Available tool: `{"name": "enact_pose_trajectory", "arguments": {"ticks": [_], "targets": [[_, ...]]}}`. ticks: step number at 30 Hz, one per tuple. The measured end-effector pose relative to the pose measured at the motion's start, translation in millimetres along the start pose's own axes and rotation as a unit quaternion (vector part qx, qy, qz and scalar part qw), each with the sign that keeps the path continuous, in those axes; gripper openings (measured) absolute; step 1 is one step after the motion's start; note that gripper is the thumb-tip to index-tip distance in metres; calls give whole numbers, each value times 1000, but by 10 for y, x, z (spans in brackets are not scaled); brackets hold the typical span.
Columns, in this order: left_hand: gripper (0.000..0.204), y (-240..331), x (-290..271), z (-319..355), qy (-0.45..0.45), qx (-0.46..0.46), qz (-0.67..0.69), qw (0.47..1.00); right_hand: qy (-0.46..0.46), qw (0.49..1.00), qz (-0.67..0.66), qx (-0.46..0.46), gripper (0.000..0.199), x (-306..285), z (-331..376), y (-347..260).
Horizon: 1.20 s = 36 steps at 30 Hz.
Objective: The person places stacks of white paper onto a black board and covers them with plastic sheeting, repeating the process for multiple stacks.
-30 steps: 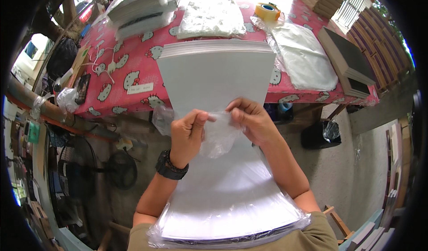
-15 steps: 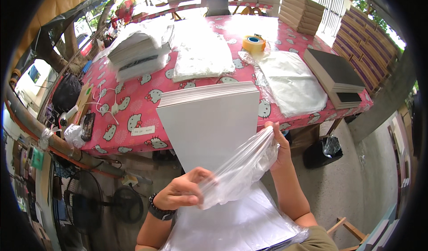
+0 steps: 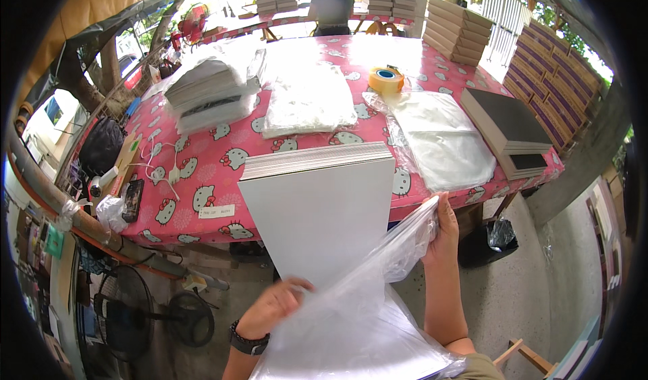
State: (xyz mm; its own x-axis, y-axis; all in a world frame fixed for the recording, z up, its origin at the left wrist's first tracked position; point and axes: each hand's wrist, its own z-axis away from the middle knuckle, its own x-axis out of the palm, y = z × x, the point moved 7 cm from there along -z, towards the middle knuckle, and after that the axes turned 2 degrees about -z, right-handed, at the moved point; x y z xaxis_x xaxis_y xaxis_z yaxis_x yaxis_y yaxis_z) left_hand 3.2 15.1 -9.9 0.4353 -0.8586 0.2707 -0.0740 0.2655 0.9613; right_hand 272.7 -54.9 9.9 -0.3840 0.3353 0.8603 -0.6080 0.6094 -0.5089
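My right hand (image 3: 442,230) is closed on the upper corner of a clear plastic bag (image 3: 398,265), raised in front of the table edge. From there the film stretches down to a white sheet-like stack (image 3: 351,343) close to my body, wrapped in clear plastic. My left hand (image 3: 278,302), with a dark band at the wrist, is at the film's left edge. Its fingers are bent, blurred and partly behind the plastic, so its hold is unclear. Just beyond my hands, a stack of white boards (image 3: 324,211) leans upright against the table.
The pink patterned table (image 3: 216,157) holds flat clear bags (image 3: 449,140), a plastic-covered pile (image 3: 307,100), orange tape (image 3: 386,79) and dark-topped boards (image 3: 509,123). A black bin (image 3: 482,245) stands below right, fans (image 3: 125,312) below left. Another person (image 3: 331,5) is at the far table.
My right hand has moved up and right, drawing the plastic out wider. My left hand has shifted slightly left and down. The person at the back is more upright.
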Motion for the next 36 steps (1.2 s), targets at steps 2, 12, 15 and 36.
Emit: {"name": "enact_pose_trajectory", "arguments": {"ticks": [2,12,15,36], "targets": [[36,-20,160,69,-227,-13,-226,947,-21,1000,9,5,24,6,12,-30],[35,560,-434,-32,-28,290,465,836,-586,626,319,404,44,357,1203,960],[48,644,-594,206,55,360,407,837,-430,735,319,417,45,265,912,931],[71,-743,-1800,317,119,222,691,677,-635,678,127,348,42,378,1035,747]]}}
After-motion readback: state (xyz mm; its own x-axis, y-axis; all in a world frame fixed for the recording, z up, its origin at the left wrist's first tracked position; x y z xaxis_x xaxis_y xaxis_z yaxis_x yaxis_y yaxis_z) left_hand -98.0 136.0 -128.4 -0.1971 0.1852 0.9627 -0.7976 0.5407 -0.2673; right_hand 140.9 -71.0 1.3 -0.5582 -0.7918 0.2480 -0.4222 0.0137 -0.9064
